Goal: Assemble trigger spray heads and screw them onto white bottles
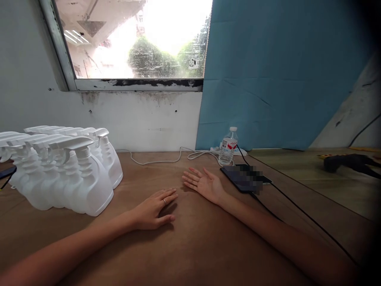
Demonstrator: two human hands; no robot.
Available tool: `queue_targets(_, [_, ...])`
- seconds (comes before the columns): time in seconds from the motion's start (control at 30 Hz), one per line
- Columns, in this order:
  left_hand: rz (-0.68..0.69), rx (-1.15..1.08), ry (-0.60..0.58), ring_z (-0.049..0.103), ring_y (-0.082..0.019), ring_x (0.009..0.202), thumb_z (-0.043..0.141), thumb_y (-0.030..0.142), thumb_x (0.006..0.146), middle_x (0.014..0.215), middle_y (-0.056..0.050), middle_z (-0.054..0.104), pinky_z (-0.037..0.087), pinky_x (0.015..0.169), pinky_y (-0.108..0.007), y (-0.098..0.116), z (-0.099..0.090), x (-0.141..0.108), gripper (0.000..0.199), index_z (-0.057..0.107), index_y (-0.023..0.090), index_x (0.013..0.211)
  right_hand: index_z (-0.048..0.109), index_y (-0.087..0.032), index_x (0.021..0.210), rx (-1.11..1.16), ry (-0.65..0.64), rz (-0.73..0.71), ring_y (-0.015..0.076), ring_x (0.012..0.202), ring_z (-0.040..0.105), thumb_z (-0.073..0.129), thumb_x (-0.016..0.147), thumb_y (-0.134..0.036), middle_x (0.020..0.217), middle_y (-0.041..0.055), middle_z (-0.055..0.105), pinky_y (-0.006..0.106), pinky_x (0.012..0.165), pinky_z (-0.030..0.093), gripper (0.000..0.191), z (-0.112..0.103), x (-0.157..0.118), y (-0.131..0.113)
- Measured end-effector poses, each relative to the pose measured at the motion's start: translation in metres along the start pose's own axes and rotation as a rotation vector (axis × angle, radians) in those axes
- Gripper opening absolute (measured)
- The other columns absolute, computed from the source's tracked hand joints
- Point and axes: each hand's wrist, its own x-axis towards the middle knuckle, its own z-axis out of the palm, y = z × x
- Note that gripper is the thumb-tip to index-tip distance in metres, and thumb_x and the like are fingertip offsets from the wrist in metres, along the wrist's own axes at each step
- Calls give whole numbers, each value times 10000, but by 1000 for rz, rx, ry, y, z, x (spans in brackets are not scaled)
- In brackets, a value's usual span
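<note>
My left hand [154,208] lies palm down on the brown table [190,246], fingers spread, a ring on one finger, holding nothing. My right hand [202,183] rests palm up a little further back, fingers apart and empty. The two hands are close but apart. To the left of my left hand stand several white spray bottles [64,171] packed in rows, the nearest about a hand's width away. A dark phone [244,178] lies flat just right of my right hand.
A small water bottle [228,146] stands near the back wall beside a white cable [160,160] and a power strip. A black cable [300,208] runs from the phone to the right. A dark tool [348,162] lies at far right. Window and blue sheet are behind.
</note>
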Motion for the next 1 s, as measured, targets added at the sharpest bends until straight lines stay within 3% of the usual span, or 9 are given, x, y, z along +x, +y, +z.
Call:
queue_targets(0.1, [3, -30, -70, 177, -289, 1429, 481, 466, 900, 1540, -69, 240, 77, 1175, -463, -1, 4, -1, 635, 288, 259, 1469, 508, -188, 1169, -4, -1, 0, 263, 1215, 535, 424, 886, -469, 1319, 150, 544, 489, 1062, 355, 408, -1, 1, 0])
queue_targets(0.23, [-35, -269, -42, 172, -301, 1427, 557, 484, 854, 1520, -69, 297, 36, 1175, -469, -3, 1, -2, 646, 380, 252, 1430, 510, -190, 1162, 3, -4, -2, 255, 1246, 509, 411, 895, -468, 1336, 144, 533, 487, 1068, 356, 399, -3, 1, 1])
queue_targets(0.3, [-72, -603, 16, 199, -302, 1419, 531, 520, 858, 1511, -80, 319, 86, 1168, -474, -5, -4, -2, 637, 404, 237, 1415, 511, -188, 1165, 6, -7, -7, 252, 1266, 490, 400, 902, -462, 1360, 140, 512, 485, 1071, 358, 396, -3, 1, 1])
queue_targets(0.43, [-119, -1486, 94, 213, -287, 1419, 256, 642, 900, 1536, -111, 249, 149, 1152, -475, -6, -16, -4, 718, 320, 183, 1449, 499, -176, 1186, 26, -3, 0, 261, 1279, 477, 393, 908, -451, 1395, 146, 477, 482, 1078, 358, 405, -2, 0, 1])
queue_targets(0.53, [-137, -1813, 59, 209, -280, 1421, 212, 690, 874, 1540, -131, 225, 130, 1156, -462, -5, -22, -5, 807, 251, 149, 1472, 488, -167, 1205, 26, 2, 9, 266, 1274, 483, 396, 907, -452, 1404, 159, 463, 475, 1082, 360, 422, -2, 0, 1])
queue_targets(0.63, [-151, -1899, 42, 199, -274, 1425, 226, 722, 850, 1544, -123, 216, 121, 1154, -452, -4, -23, -5, 842, 229, 161, 1478, 492, -169, 1205, -13, 6, 4, 266, 1273, 485, 381, 908, -464, 1400, 158, 467, 484, 1073, 371, 433, -1, 0, 2])
queue_targets(1.0, [-170, -1852, -2, 190, -271, 1427, 200, 761, 822, 1548, -99, 212, 132, 1140, -457, -4, -23, -5, 863, 193, 210, 1487, 506, -158, 1205, -55, 5, 5, 273, 1267, 490, 395, 899, -426, 1385, 164, 485, 488, 1083, 355, 422, -1, 1, 2])
